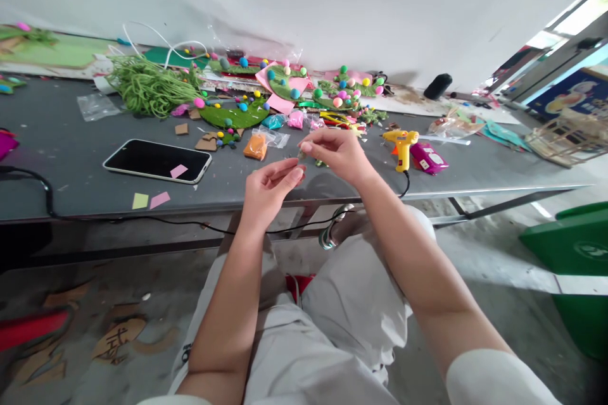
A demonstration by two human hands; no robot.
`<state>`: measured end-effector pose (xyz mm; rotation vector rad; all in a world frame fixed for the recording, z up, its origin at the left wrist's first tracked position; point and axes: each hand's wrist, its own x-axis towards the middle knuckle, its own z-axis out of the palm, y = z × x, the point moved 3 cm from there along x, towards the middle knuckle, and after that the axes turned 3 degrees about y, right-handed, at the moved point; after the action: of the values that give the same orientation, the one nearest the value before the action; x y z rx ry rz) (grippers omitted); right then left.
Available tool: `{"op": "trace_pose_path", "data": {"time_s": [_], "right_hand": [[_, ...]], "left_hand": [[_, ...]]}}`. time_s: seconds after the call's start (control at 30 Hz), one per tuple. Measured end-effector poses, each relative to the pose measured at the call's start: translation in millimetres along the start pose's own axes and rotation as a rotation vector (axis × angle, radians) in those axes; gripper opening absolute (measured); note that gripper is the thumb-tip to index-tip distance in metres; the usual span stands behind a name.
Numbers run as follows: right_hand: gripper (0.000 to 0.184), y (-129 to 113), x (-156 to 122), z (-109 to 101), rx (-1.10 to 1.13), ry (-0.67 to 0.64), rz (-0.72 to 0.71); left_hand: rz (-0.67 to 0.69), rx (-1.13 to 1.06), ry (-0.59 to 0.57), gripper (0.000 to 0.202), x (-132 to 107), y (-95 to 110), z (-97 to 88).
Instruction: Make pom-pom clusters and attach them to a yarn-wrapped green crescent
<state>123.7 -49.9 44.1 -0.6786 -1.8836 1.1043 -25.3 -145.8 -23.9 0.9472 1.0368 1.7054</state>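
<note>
My right hand point(338, 153) pinches a tiny greyish-green bit point(301, 155) between thumb and fingertips, too small to name. Just below it, to the left, my left hand point(272, 187) has its thumb pressed toward its fingers; what lies in that pinch, if anything, cannot be made out. The hands nearly meet over the front of the grey table point(228, 188). A packet of orange clay-like material point(255, 146) lies beyond my left hand. To the right of my right hand a yellow hot glue gun point(403, 147) rests beside a purple packet point(429, 158).
A phone point(152, 161) and paper scraps point(140, 201) lie at the left. Behind are green yarn-like strands point(147, 83), felt pieces with pompoms point(235, 114) and pink paper point(280, 105). A black cable point(209, 225) hangs along the table's front edge. A green bin point(570, 234) stands right.
</note>
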Motion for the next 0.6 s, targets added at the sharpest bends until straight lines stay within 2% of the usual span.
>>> {"op": "trace_pose_path", "data": {"time_s": [0.17,0.27,0.37,0.5,0.6], "right_hand": [[0.047,2.1,-3.6,19.3,-0.011,-0.054,0.024],[0.048,6.0,-0.4,8.8,-0.062,0.034,0.017],[0.047,7.3,1.3,-4.4,-0.041,0.092,0.026],[0.047,5.9,-2.8,4.4,0.011,-0.019,0.061],[0.046,6.2,-5.6,18.8,0.023,-0.125,0.082]], "left_hand": [[0.034,0.029,0.022,0.036,1.5,-0.9,0.4],[0.035,0.046,0.064,0.035,1.8,-0.4,-1.3],[0.015,0.023,0.050,0.035,1.5,-0.1,-1.9],[0.004,-0.009,-0.042,0.043,0.6,-0.6,1.2],[0.031,0.019,-0.026,0.038,0.8,-1.5,2.2]]}}
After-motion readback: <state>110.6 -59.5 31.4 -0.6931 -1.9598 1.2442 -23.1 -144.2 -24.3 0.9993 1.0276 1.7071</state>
